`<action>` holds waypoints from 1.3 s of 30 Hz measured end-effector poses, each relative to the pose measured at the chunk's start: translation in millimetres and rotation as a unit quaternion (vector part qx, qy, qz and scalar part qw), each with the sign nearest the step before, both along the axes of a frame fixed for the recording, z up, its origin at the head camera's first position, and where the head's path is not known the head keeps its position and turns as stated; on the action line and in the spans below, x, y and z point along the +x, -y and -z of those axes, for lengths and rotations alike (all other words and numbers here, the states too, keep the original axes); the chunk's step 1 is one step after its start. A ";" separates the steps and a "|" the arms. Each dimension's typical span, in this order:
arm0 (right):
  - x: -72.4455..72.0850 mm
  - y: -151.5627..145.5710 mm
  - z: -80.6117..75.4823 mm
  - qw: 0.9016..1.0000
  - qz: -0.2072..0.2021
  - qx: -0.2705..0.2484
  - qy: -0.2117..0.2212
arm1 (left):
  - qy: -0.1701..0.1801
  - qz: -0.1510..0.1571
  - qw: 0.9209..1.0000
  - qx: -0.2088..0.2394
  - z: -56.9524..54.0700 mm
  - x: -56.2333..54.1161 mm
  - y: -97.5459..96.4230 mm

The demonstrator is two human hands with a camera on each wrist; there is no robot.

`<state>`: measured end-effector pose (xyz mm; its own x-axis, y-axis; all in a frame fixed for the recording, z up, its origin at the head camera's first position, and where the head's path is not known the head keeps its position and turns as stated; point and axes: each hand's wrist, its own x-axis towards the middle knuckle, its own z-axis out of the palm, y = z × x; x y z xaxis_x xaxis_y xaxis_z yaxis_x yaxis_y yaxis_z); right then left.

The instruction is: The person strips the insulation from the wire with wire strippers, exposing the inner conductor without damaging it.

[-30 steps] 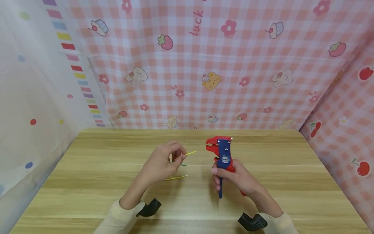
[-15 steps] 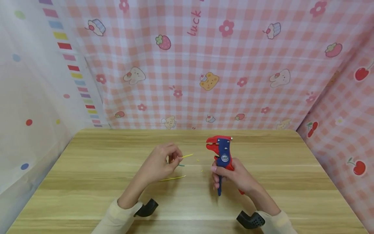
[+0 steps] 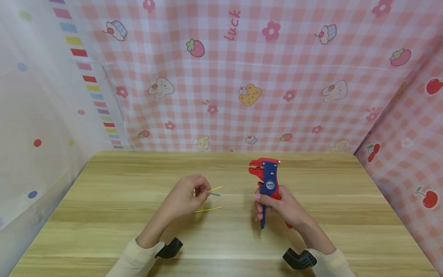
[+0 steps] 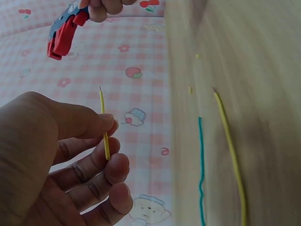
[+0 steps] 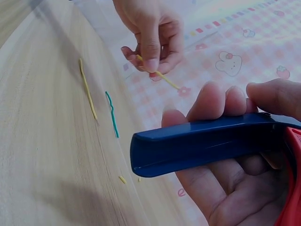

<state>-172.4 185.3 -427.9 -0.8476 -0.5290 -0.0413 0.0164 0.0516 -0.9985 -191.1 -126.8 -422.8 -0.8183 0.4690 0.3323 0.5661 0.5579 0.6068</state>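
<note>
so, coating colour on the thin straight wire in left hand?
Yellow on that thin straight wire; clearest in the left wrist view.

Smooth wood-grained tabletop (image 3: 325,184), being backed by matt cloth (image 3: 225,71), with plastic-sheathed yellow wire (image 4: 231,146) on it, satiny blue tool handle (image 5: 202,146) above it

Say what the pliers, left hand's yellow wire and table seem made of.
Pliers: probably satin painted metal, as the blue handle has thin, folded edges; smooth red parts may be plastic. Yellow wire: likely matte plastic over metal; its thin tip looks bare. Table: wood or laminate, satin; streaked grain shows.
</note>
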 end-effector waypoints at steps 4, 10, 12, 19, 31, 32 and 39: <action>-0.2 -0.3 -0.5 1.000 0.001 -0.002 0.002 | 0.013 -0.006 1.000 -0.009 5.0 -1.3 3.0; -0.1 -1.2 -1.2 1.000 0.008 -0.006 0.003 | 0.036 -0.020 0.999 -0.031 11.4 -2.1 6.1; -0.2 -1.4 -1.3 1.000 0.007 -0.011 0.001 | 0.042 -0.024 0.998 -0.040 14.4 -2.5 7.3; -0.3 -1.9 -2.9 1.000 0.009 -0.013 0.000 | 0.061 -0.024 0.997 -0.052 26.1 -6.1 12.9; 0.2 -5.6 -5.9 1.000 0.024 0.007 -0.003 | 0.085 -0.029 0.994 -0.065 42.7 -15.0 16.4; 0.1 -5.4 -5.9 1.000 0.024 0.008 -0.001 | 0.087 -0.031 0.993 -0.068 43.5 -15.1 17.0; 0.7 -3.0 -5.9 1.000 0.016 0.005 0.005 | 0.091 -0.032 0.991 -0.090 45.1 -14.2 20.1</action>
<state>-171.6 188.2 -422.0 -0.8636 -0.5013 -0.0539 0.0272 0.0605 -0.9978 -205.3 -146.9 -467.9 -0.8868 0.4527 0.0934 0.4172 0.6969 0.5833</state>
